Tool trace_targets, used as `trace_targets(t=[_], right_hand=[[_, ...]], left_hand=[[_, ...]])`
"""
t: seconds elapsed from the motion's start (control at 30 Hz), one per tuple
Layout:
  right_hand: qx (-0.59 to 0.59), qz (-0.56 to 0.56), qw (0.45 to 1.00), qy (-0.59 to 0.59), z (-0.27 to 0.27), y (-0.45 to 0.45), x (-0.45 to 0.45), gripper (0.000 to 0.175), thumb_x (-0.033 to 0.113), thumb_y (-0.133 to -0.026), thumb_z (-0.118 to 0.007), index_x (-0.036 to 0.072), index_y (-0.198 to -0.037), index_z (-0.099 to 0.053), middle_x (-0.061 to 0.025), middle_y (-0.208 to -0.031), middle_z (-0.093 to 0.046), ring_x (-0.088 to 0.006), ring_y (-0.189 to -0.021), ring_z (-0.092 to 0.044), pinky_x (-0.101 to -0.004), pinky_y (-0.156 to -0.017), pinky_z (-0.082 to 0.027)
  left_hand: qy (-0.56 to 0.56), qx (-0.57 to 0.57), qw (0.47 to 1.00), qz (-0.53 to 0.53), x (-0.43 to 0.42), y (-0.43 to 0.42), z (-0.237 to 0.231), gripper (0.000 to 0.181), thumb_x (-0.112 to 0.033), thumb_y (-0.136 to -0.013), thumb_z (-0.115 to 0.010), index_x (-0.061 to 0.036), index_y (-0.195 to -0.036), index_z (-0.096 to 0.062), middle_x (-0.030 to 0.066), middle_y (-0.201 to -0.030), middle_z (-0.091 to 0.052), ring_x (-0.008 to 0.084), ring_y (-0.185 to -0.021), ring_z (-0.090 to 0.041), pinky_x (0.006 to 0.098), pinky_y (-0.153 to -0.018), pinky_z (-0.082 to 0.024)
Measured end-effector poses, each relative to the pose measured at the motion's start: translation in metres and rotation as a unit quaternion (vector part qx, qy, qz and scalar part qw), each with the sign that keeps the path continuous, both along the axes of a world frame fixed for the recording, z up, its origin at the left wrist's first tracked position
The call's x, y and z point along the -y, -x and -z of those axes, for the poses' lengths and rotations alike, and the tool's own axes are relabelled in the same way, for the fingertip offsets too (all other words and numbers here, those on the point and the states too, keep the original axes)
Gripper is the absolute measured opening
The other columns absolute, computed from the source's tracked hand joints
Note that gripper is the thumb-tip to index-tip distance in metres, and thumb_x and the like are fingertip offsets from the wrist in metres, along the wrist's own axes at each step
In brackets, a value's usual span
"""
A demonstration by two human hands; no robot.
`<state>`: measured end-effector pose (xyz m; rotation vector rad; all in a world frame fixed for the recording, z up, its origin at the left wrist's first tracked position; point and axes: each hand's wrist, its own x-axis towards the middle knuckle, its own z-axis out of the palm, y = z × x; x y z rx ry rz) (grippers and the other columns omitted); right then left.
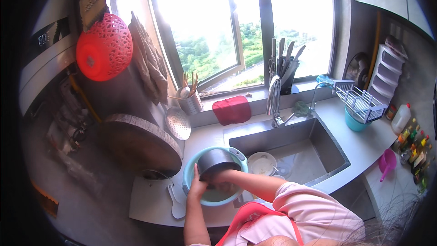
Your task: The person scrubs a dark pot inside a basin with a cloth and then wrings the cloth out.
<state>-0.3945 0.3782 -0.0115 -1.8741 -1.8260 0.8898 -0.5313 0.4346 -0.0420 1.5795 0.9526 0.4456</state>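
Note:
A dark metal pot (215, 160) is tilted on its side over a light-blue plastic basin (187, 169). My left hand (198, 181) grips the pot near its rim, thumb along the outer wall. Into the pot's mouth reaches my right hand (222, 175); its fingers are mostly hidden, so whether they hold anything does not show. Cloudy water (215, 195) lies in the basin beneath. The basin stands on the white counter (153, 208), partly over the left end of the steel sink (324, 147). A white plate (262, 163) with residue rests in the sink.
A white rice paddle (177, 205) lies left of the basin. Behind it leans a round wooden chopping board (143, 147). The faucet (276, 116) rises at the sink's back edge, near a knife block (288, 75). A dish rack (362, 100) stands right, above a teal bowl (356, 121).

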Motion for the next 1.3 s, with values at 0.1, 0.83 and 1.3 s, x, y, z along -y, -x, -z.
trace_targets(t=[0.1, 0.83, 1.3], right_hand=[[0.002, 0.005, 1.0, -0.008, -0.002, 0.003, 0.001, 0.03, 0.03, -0.088, -0.044, 0.014, -0.11, -0.057, -0.0113, -0.108, -0.06, -0.028, -0.1, -0.057, -0.0386, -0.086, -0.042], [0.033, -0.102, 0.983, -0.151, 0.007, -0.002, 0.016, 0.034, 0.027, -0.084, -0.045, 0.012, -0.112, -0.057, -0.0171, -0.113, -0.057, -0.0351, -0.104, -0.053, -0.0399, -0.091, -0.039], [0.116, -0.137, 0.982, -0.065, 0.009, 0.005, 0.035, 0.029, 0.029, -0.085, -0.049, 0.01, -0.101, -0.064, -0.0163, -0.103, -0.06, -0.032, -0.093, -0.057, -0.0386, -0.083, -0.044]], left_hand=[[-0.013, 0.022, 1.0, -0.012, -0.007, 0.004, 0.012, 0.088, -0.001, -0.076, -0.052, -0.0241, -0.143, 0.001, 0.0222, -0.113, -0.052, 0.0306, -0.086, -0.059, 0.0402, -0.062, -0.055], [-0.242, -0.073, 0.966, -0.055, 0.012, -0.005, -0.018, 0.078, 0.006, -0.073, -0.052, -0.0125, -0.141, -0.02, 0.0266, -0.118, -0.052, 0.0366, -0.108, -0.053, 0.0364, -0.089, -0.041], [-0.313, -0.065, 0.942, -0.101, 0.012, 0.003, -0.019, 0.068, -0.007, -0.075, -0.06, -0.0081, -0.136, -0.03, 0.0263, -0.113, -0.054, 0.039, -0.103, -0.054, 0.0393, -0.087, -0.043]])
